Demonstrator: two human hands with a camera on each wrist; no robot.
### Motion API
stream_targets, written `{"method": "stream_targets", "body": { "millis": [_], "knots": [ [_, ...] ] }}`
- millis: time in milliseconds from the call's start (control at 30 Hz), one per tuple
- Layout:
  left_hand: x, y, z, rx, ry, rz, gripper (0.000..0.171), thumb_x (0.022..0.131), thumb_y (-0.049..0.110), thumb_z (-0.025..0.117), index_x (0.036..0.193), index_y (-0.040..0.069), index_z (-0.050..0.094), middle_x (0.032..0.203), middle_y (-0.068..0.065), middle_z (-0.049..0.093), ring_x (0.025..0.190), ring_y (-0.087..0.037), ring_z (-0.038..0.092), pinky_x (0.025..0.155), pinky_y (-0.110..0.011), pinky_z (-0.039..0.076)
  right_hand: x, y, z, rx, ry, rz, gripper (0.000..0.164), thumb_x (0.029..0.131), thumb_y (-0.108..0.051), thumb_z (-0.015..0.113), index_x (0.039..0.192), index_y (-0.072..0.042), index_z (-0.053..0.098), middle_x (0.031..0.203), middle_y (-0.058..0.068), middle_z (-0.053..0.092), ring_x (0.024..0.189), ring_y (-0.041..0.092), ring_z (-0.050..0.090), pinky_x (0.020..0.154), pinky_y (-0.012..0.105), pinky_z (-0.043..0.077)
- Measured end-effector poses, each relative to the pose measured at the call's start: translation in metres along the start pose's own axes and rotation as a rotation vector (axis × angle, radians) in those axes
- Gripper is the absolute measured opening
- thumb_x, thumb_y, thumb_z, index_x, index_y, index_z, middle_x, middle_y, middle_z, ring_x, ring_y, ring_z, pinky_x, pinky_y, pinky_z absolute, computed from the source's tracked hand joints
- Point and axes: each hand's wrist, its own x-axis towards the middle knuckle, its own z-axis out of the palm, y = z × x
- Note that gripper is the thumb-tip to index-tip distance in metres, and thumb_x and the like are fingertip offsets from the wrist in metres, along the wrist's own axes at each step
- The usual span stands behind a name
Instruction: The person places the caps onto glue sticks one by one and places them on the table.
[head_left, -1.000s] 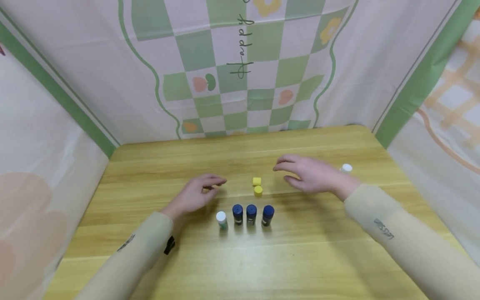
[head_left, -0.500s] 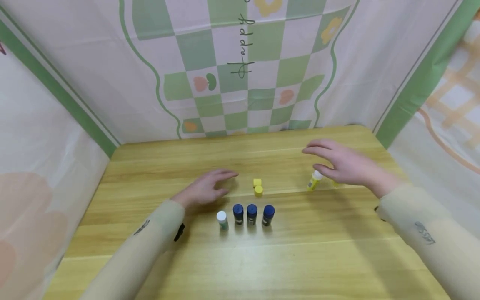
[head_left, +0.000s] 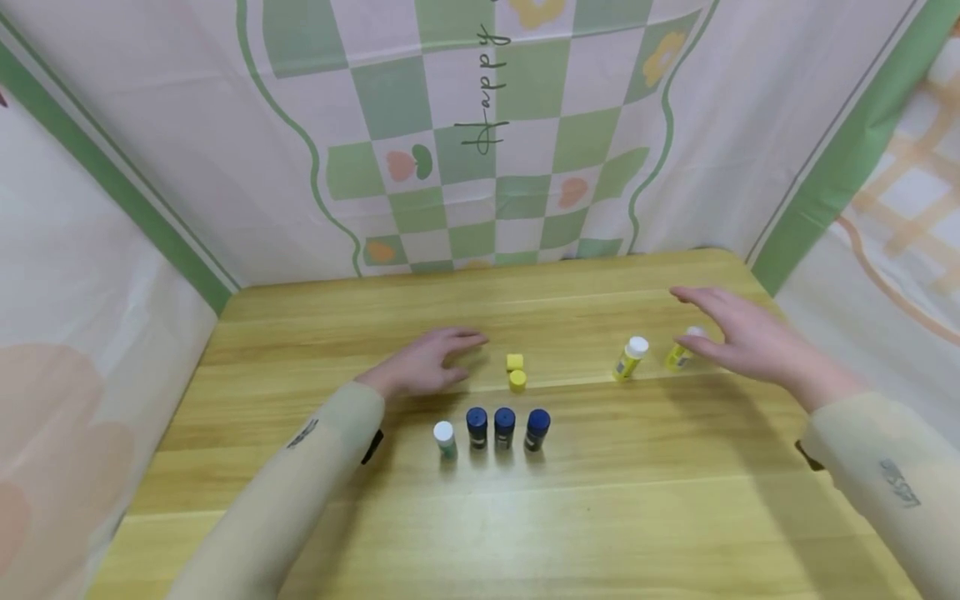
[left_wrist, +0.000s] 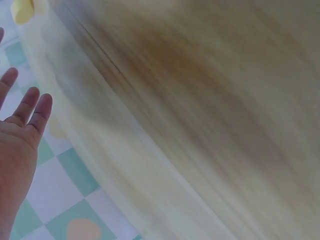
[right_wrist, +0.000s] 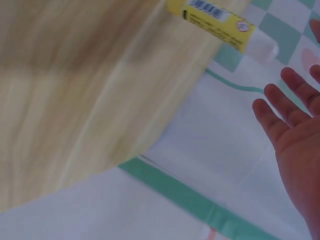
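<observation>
My right hand [head_left: 750, 342], fingers extended and thumb apart, is over the right side of the table. Its thumb overlaps a yellow glue stick [head_left: 678, 358] with a white cap; in the right wrist view a yellow glue stick [right_wrist: 220, 22] with a barcode label lies beyond the fingertips. A second, similar glue stick [head_left: 628, 362] stands just to the left. My left hand [head_left: 423, 364] is held low with relaxed fingers, left of two small yellow cylinders [head_left: 517, 381]. One small yellow piece [left_wrist: 22, 11] shows at the corner of the left wrist view. Neither hand grips anything.
In front of the yellow cylinders stand several small bottles in a row: a white-capped one [head_left: 446, 439] at the left and three dark blue-capped ones [head_left: 504, 427]. Behind the wooden table [head_left: 480, 533] hangs a checkered curtain [head_left: 465, 167].
My right hand has moved right, past the nearer glue stick to the farther one, uncovering the nearer one. My left hand has shifted right and slightly away, toward the yellow cylinders.
</observation>
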Motion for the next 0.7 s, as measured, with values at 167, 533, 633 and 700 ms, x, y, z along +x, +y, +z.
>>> {"method": "stream_targets", "body": {
  "millis": [167,533,633,700],
  "knots": [
    [0.007,0.001,0.001,0.006,-0.018,0.013,0.067,0.101,0.02,0.063,0.161,0.023,0.034,0.167,-0.005,0.028,0.153,-0.029,0.025,0.124,-0.052,0.021,-0.007,0.011,0.009,0.02,-0.013,0.036,0.073,0.09,-0.02,0.078,0.147,0.007,0.043,0.139,0.033,0.052,0.125,0.053,0.048,0.101,0.071,0.038],
    [0.023,0.008,0.003,0.094,-0.088,0.105,0.072,0.101,0.019,0.061,0.164,0.024,0.025,0.17,0.0,0.02,0.156,-0.025,0.017,0.127,-0.049,0.012,-0.013,0.022,0.025,0.083,-0.012,0.101,0.062,0.09,-0.015,0.079,0.136,0.012,0.047,0.121,0.028,0.062,0.11,0.047,0.06,0.09,0.067,0.05],
    [0.025,0.011,0.003,0.113,-0.123,0.122,0.075,0.1,0.017,0.06,0.164,0.025,0.023,0.171,0.003,0.017,0.157,-0.026,0.014,0.127,-0.05,0.01,-0.014,0.023,0.028,0.104,0.001,0.103,0.057,0.09,-0.011,0.078,0.133,0.011,0.048,0.118,0.027,0.064,0.107,0.046,0.062,0.088,0.066,0.052],
    [0.026,0.013,0.003,0.122,-0.145,0.128,0.076,0.099,0.014,0.06,0.164,0.026,0.022,0.171,0.004,0.015,0.157,-0.028,0.014,0.126,-0.052,0.012,-0.015,0.022,0.029,0.114,0.006,0.101,0.054,0.09,-0.009,0.078,0.131,0.011,0.049,0.116,0.026,0.064,0.105,0.045,0.063,0.086,0.063,0.054]
  ]
}}
